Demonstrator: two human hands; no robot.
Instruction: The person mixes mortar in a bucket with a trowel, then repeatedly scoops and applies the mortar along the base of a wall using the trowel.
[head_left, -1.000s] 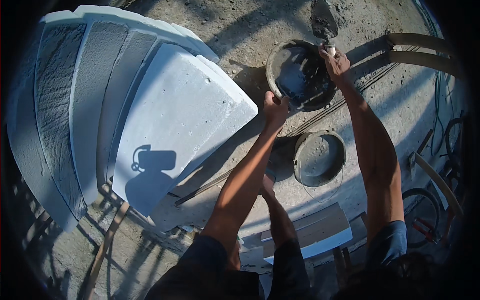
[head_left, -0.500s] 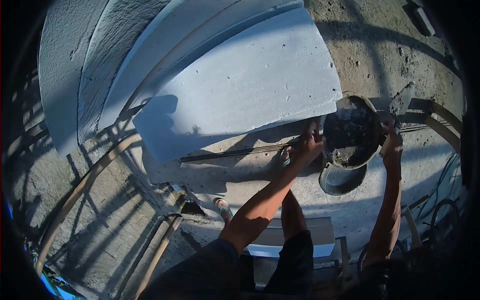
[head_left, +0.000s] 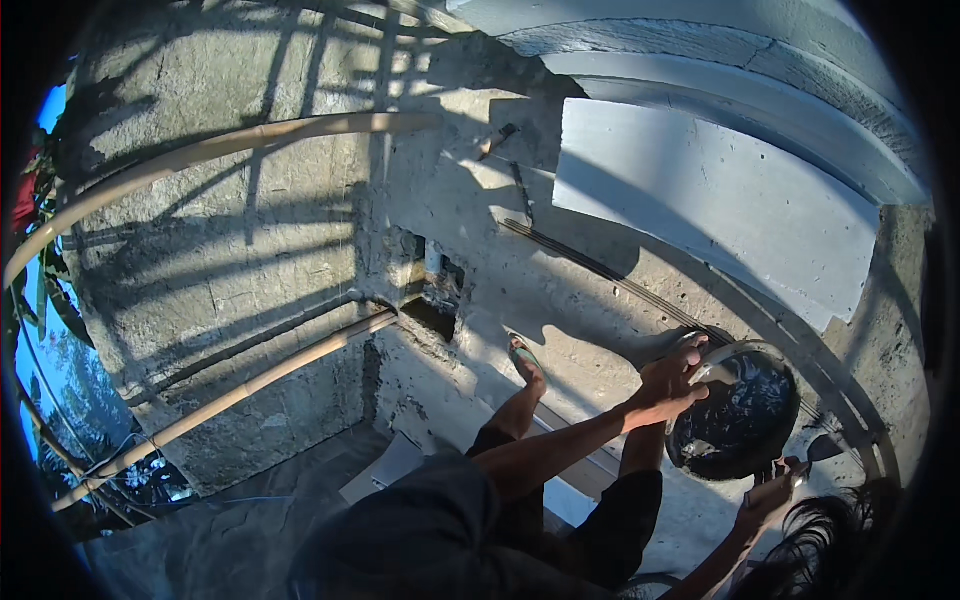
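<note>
- Grips the pale rim of the dark round bucket with the left hand, fingers and thumb pinched over the edge at the upper-left side.
- Has the bucket immediately right of the left hand and up and left of the right hand, so between the two.
- Nearer with the left hand, in contact with the rim; close by the lower edge with the right, touching or apart impossible to tell.
- Clasps a trowel in the right hand, fingers wrapped around the handle.
- Slants the trowel's long axis from lower left to upper right, blade outward, beyond the bucket's lower-right side rather than over the mouth.
- Cannot give the bucket a clear long axis: roundish at the mouth, dark and glossy inside.
- Cannot tell whether lifted or resting on the floor.
- Shows thin rods up and left of the bucket, and a pale slab farther up.
- Can read no brand, label or writing on bucket, trowel or slab.
</note>
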